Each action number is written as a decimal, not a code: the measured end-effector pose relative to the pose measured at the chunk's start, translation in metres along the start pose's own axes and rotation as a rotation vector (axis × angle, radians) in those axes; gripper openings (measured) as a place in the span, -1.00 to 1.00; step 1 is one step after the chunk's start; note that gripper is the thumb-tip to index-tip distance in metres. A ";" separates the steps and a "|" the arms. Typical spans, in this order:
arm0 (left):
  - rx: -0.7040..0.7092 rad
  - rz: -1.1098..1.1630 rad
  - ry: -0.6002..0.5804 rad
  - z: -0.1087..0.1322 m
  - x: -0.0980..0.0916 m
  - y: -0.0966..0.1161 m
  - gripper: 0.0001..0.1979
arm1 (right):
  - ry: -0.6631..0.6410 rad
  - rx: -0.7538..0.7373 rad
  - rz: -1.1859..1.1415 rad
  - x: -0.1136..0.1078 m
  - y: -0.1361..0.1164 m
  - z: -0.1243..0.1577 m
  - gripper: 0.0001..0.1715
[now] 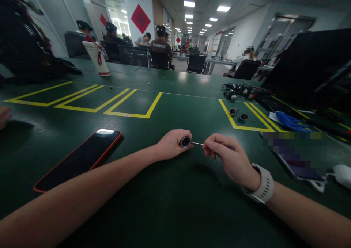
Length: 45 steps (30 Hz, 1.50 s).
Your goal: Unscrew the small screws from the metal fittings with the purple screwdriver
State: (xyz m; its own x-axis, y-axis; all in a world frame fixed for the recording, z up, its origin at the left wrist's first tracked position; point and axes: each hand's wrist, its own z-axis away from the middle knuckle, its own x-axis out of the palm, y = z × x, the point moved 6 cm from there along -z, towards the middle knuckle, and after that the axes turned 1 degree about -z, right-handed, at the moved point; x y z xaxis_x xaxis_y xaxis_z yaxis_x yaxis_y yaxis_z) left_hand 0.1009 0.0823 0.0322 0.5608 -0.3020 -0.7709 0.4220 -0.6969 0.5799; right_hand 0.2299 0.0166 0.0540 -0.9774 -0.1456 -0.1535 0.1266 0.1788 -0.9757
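Observation:
My left hand [171, 145] is closed around a small dark cylindrical part [185, 142] with a round metal end facing right. My right hand [229, 158], with a white watch on its wrist, pinches a thin metal tool [196, 143] whose tip reaches the part's open end. Both hands hover just above the green table [175, 204] near its middle.
A phone in a red case [79, 158] lies to the left. Two small round parts [238, 114] sit inside a yellow-taped box, with more dark parts [241, 91] behind. A blue glove [289, 121] and another phone [298, 167] lie right. A white cup [97, 58] stands far left. People sit beyond.

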 end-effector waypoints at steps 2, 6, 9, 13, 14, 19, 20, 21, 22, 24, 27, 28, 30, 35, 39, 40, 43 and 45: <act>0.000 0.009 0.011 0.000 0.000 -0.001 -0.84 | 0.037 0.075 -0.155 -0.002 0.009 -0.002 -0.78; 0.016 0.022 0.039 0.000 -0.001 -0.001 -0.83 | 0.063 0.157 -0.344 0.000 0.018 -0.003 -0.81; 0.021 0.031 0.044 0.000 -0.001 0.000 -0.83 | 0.074 0.117 -0.319 -0.001 0.015 -0.002 -0.80; 0.013 0.033 0.031 0.000 -0.002 0.001 -0.84 | 0.045 -0.089 -0.033 -0.003 -0.001 0.003 -0.78; 0.011 0.030 0.033 0.000 -0.002 0.001 -0.85 | 0.027 -0.123 0.033 -0.001 -0.003 0.004 -0.78; 0.008 0.046 0.063 -0.001 -0.005 0.003 -0.83 | -0.023 -0.113 0.051 0.005 0.001 0.004 -0.78; 0.008 0.058 0.071 0.000 -0.006 0.003 -0.82 | -0.015 -0.091 -0.012 0.006 0.004 0.003 -0.79; 0.007 0.072 0.080 0.000 -0.006 0.003 -0.82 | -0.002 -0.057 -0.093 0.005 0.007 0.002 -0.80; 0.007 0.087 0.087 0.000 -0.007 0.004 -0.82 | 0.014 -0.012 -0.185 0.005 0.011 0.001 -0.80; 0.008 0.111 0.096 0.000 -0.007 0.004 -0.81 | 0.038 0.089 -0.355 0.005 0.020 -0.001 -0.81; 0.008 0.137 0.100 0.001 -0.008 0.005 -0.82 | 0.036 0.182 -0.505 0.008 0.026 -0.002 -0.81; 0.008 0.141 0.105 0.001 -0.008 0.005 -0.82 | 0.035 0.194 -0.525 0.009 0.027 -0.002 -0.81; 0.008 0.141 0.112 0.001 -0.008 0.005 -0.83 | 0.036 0.199 -0.530 0.010 0.026 -0.002 -0.81; -0.006 0.110 0.109 0.000 -0.008 0.004 -0.84 | 0.049 0.055 -0.324 0.005 0.015 0.001 -0.81; -0.023 0.100 0.099 0.000 -0.008 0.004 -0.82 | 0.040 -0.081 -0.145 0.003 0.008 0.004 -0.81; -0.022 0.096 0.089 0.000 -0.008 0.004 -0.82 | 0.034 -0.081 -0.128 0.004 0.009 0.004 -0.81; -0.012 0.095 0.070 0.001 -0.007 0.004 -0.81 | 0.027 -0.011 -0.206 0.005 0.015 0.002 -0.81; -0.006 0.105 0.079 0.001 -0.007 0.004 -0.82 | 0.031 0.059 -0.335 0.006 0.020 0.000 -0.81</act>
State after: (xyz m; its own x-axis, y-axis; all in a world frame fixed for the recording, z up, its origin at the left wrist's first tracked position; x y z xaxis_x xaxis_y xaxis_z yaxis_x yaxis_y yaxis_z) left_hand 0.0982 0.0812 0.0396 0.6564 -0.3207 -0.6829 0.3622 -0.6600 0.6582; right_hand 0.2265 0.0189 0.0334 -0.9708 -0.1572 0.1811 -0.1938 0.0696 -0.9786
